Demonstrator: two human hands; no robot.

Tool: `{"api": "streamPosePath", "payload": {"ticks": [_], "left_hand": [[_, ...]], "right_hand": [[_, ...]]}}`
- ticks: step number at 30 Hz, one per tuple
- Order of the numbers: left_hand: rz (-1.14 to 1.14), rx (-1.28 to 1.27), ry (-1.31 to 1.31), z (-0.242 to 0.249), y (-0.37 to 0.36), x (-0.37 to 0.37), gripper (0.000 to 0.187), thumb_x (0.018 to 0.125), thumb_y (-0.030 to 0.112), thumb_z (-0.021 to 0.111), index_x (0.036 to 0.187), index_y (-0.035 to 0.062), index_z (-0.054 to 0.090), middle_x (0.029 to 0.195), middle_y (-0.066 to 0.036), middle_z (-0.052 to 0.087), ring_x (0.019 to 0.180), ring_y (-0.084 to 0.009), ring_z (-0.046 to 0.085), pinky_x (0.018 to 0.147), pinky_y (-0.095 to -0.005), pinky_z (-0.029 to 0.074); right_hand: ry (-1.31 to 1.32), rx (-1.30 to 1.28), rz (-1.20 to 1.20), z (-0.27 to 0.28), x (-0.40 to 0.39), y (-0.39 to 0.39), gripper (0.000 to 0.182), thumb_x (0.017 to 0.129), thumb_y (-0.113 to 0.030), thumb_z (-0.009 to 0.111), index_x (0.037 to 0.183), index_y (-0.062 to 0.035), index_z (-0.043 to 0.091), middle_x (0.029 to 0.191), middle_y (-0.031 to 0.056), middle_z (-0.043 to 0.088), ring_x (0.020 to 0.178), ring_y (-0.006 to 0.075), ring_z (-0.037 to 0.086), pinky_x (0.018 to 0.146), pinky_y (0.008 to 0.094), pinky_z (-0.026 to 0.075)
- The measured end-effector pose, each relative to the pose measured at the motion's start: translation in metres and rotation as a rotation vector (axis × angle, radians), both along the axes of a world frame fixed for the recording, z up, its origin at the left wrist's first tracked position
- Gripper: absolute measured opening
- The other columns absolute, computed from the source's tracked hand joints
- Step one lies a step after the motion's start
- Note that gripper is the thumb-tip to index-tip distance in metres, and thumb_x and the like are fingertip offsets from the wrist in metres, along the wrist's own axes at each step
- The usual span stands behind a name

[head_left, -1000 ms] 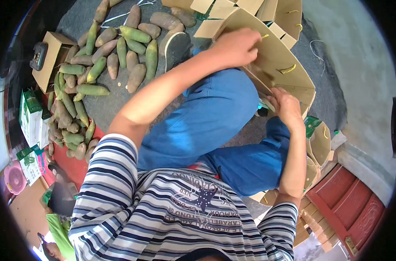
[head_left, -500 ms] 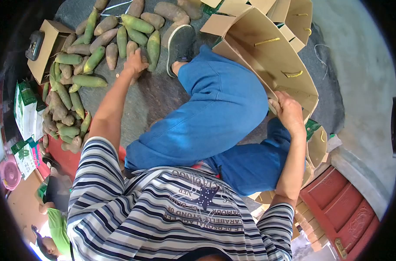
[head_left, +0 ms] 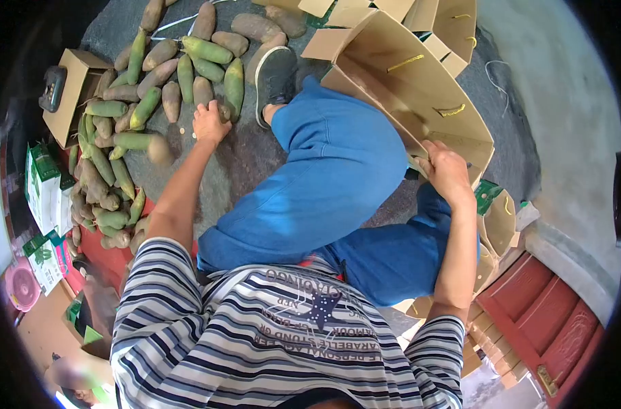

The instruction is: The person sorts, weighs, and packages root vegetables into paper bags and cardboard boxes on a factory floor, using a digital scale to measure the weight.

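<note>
My left hand is at the lower end of a brown root vegetable, its fingers curled by a small brown rounded surface, mostly hidden. Just right of it lies a green root vegetable. On the right, my right hand grips the near edge of an open cardboard box with yellow cord handles, thumb on one side and fingers on the other. The box leans beside my bent knee. Many more green and brown roots are heaped on the dark floor sheet at the left.
My shoe is beside the roots. More open boxes stand at the top right. A small carton is at the left, near white-green boxes and a pink basin. A red door is lower right. Another person appears lower left.
The view has shifted slightly. My left hand has drawn a little back toward me. A blurred brown rounded shape now shows at the end of a green root on the left. The other person has moved.
</note>
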State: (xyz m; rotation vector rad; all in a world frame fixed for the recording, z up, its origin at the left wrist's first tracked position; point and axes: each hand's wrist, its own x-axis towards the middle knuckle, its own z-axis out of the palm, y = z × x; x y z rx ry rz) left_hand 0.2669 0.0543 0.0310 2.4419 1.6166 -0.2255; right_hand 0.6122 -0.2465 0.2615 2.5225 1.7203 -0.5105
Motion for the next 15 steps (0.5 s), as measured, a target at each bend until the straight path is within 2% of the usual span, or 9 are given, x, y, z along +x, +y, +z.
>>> {"api": "streamPosePath", "payload": {"ticks": [3,6,8,10,12,14,15], "left_hand": [[0.121,0.012,-0.242,0.022,0.004,0.014,0.065,0.062,0.029,0.076,0.116,0.0072,0.045,0.109,-0.018,0.047,0.106,-0.0348,0.047,0.086,-0.0417,0.043],[-0.022,0.206,-0.608,0.062,0.007,0.036,0.066,0.061,0.029,0.076,0.115,0.0036,0.047,0.105,-0.020,0.049,0.102,-0.0349,0.048,0.086,-0.0404,0.043],[-0.064,0.337,-0.793,0.107,0.006,0.062,0.065,0.062,0.030,0.077,0.113,0.0014,0.048,0.103,-0.020,0.051,0.099,-0.0341,0.049,0.086,-0.0407,0.042],[-0.135,0.377,-0.957,0.165,0.001,0.089,0.061,0.065,0.027,0.077,0.112,0.0010,0.048,0.105,-0.017,0.051,0.100,-0.0284,0.052,0.086,-0.0377,0.044],[-0.182,0.180,-1.347,0.210,-0.009,0.116,0.056,0.070,0.025,0.076,0.112,0.0005,0.049,0.110,-0.014,0.051,0.100,-0.0216,0.053,0.085,-0.0331,0.045],[-0.234,-0.048,-1.591,0.253,-0.036,0.144,0.059,0.074,0.012,0.074,0.122,-0.0002,0.042,0.114,-0.012,0.052,0.102,-0.0190,0.054,0.090,-0.0300,0.044],[-0.239,-0.103,-1.580,0.273,-0.051,0.158,0.053,0.077,0.013,0.071,0.120,0.0002,0.045,0.110,-0.010,0.055,0.101,-0.0173,0.055,0.088,-0.0293,0.045]], "right_hand": [[-0.003,-0.042,-0.005,0.000,0.005,-0.006,0.024,0.078,-0.016,0.060,0.101,-0.0072,0.059,0.089,0.0137,0.059,0.087,0.0320,0.059,0.073,0.0428,0.047],[-0.001,-0.061,-0.004,0.001,0.007,-0.009,0.025,0.077,-0.012,0.060,0.101,-0.0075,0.059,0.089,0.0136,0.059,0.088,0.0321,0.058,0.073,0.0430,0.047],[0.012,-0.058,0.000,0.003,0.005,-0.011,0.025,0.076,-0.010,0.059,0.102,-0.0073,0.059,0.089,0.0136,0.059,0.088,0.0324,0.058,0.073,0.0432,0.047],[0.015,-0.086,-0.001,0.003,0.005,-0.010,0.028,0.078,-0.013,0.060,0.104,-0.0048,0.057,0.093,0.0140,0.058,0.088,0.0341,0.057,0.074,0.0435,0.046],[0.015,-0.101,0.005,0.001,0.005,-0.009,0.030,0.079,-0.015,0.060,0.106,-0.0036,0.056,0.094,0.0142,0.058,0.088,0.0350,0.057,0.075,0.0435,0.045],[0.008,-0.103,0.013,-0.001,0.006,-0.009,0.030,0.079,-0.015,0.060,0.106,-0.0038,0.056,0.095,0.0142,0.058,0.089,0.0349,0.057,0.076,0.0432,0.045],[0.012,-0.106,0.008,-0.002,0.005,-0.008,0.030,0.079,-0.015,0.060,0.106,-0.0038,0.056,0.094,0.0144,0.058,0.089,0.0348,0.057,0.076,0.0432,0.045]]}}
